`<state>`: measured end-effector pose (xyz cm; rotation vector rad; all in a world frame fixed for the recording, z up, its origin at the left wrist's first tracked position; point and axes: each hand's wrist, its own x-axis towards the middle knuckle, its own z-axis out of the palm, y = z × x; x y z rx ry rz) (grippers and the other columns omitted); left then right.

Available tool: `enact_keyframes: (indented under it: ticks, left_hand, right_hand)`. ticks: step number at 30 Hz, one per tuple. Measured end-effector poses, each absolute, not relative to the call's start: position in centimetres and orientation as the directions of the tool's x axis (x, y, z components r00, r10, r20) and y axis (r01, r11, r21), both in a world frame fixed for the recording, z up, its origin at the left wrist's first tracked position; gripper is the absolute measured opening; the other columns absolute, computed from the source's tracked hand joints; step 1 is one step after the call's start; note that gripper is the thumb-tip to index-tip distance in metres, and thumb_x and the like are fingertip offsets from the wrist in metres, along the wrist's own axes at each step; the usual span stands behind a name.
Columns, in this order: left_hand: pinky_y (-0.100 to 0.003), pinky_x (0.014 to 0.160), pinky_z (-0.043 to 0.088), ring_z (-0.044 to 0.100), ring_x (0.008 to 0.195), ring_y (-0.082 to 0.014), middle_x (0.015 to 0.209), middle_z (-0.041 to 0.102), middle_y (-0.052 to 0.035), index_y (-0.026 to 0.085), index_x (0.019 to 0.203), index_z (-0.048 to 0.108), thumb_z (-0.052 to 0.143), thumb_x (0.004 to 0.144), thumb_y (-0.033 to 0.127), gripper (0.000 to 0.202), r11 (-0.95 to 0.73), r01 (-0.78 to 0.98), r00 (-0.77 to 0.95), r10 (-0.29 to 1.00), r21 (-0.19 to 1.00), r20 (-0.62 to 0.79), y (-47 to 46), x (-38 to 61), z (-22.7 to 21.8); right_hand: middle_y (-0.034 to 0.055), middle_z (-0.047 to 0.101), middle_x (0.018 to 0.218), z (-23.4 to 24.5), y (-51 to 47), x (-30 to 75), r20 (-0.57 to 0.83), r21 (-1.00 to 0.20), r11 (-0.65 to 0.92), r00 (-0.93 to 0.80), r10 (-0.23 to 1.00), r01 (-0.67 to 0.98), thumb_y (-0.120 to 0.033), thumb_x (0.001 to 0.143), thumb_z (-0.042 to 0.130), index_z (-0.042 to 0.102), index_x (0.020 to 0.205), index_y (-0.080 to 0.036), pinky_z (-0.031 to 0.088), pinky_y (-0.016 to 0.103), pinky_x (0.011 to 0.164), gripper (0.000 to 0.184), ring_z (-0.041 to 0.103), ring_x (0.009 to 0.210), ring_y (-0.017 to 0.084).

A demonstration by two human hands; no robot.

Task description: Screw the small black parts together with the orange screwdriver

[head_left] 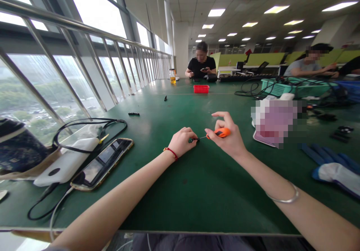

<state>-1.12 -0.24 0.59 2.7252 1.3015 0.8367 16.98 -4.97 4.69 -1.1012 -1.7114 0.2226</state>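
Note:
My left hand point(182, 140) rests low over the green table point(168, 191), its fingers closed on a small black part point(196, 140) whose kind I cannot make out. In my right hand point(229, 136) is a screwdriver point(221, 132) with an orange and black handle, gripped between thumb and fingers while the index finger is raised. The thin metal shaft points left, and its tip meets the black part at my left fingertips. How the tip sits in the part is too small to tell.
Left: a phone point(102, 163), a white power bank point(66, 163), looping cables. Farther off: small black pieces point(134, 114), a red tray point(201, 89), a bottle point(172, 76). Right: blue gloves point(334, 165), a teal basket point(295, 88). A person point(201, 62) sits at the far end, others at right.

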Motion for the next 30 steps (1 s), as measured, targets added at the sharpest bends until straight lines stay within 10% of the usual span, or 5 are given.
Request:
enact_keyframes:
  ticks: [30]
  left_hand:
    - [-0.027,0.075,0.049,0.06,0.08,-0.0157,0.083,0.064,-0.0027,0.018,0.08,0.071,0.06,0.074,0.018,0.012,-0.62,0.676,0.455,0.777,0.398,0.435,0.45,-1.28,0.21]
  right_hand:
    - [-0.0081,0.044,0.054,4.35,-4.47,16.82,0.568,-0.722,0.502,-0.005,0.823,0.476,-0.036,0.075,0.058,0.051,0.091,-0.022,0.039,0.025,0.057,0.023,0.045,0.048,0.01]
